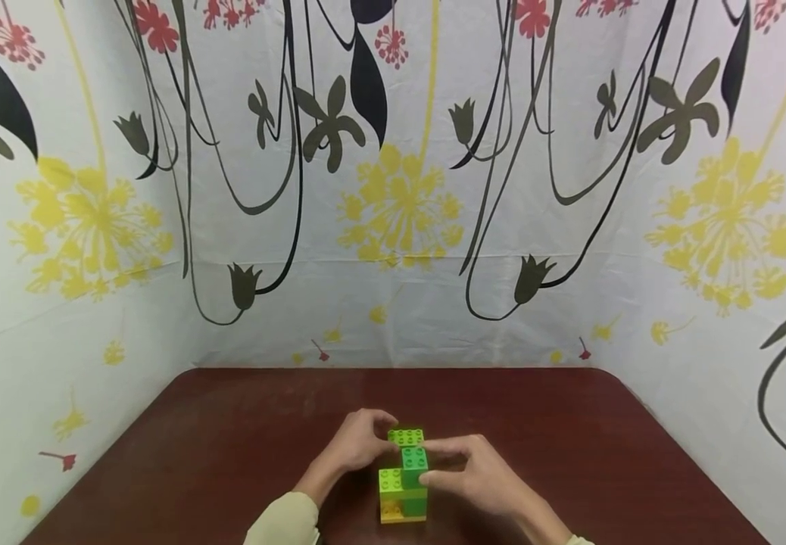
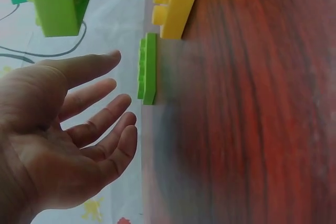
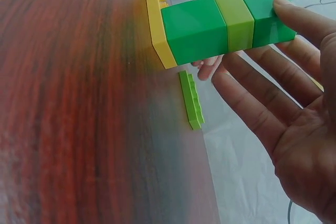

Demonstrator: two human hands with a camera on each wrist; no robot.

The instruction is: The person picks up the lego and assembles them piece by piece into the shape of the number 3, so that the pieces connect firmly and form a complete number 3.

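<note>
A small stack stands on the table, with a yellow plate [image 3: 156,27] at its base. Above that come a green brick [image 3: 195,31], a flat lime brick [image 1: 391,480] and a second green brick [image 1: 414,458] on top. My right hand [image 1: 478,475] holds this top green brick, thumb on its near side and index finger toward its far side. Left of the stack, my left hand [image 1: 359,440] has its fingers spread and loosely bent, with nothing in them. Just behind the stack lies a loose lime plate [image 1: 405,436], apart from the left fingers in the left wrist view.
The dark red-brown table [image 1: 263,424] has rounded far corners. A white cloth [image 1: 407,318] with yellow, red and dark plant prints hangs behind it and along both sides.
</note>
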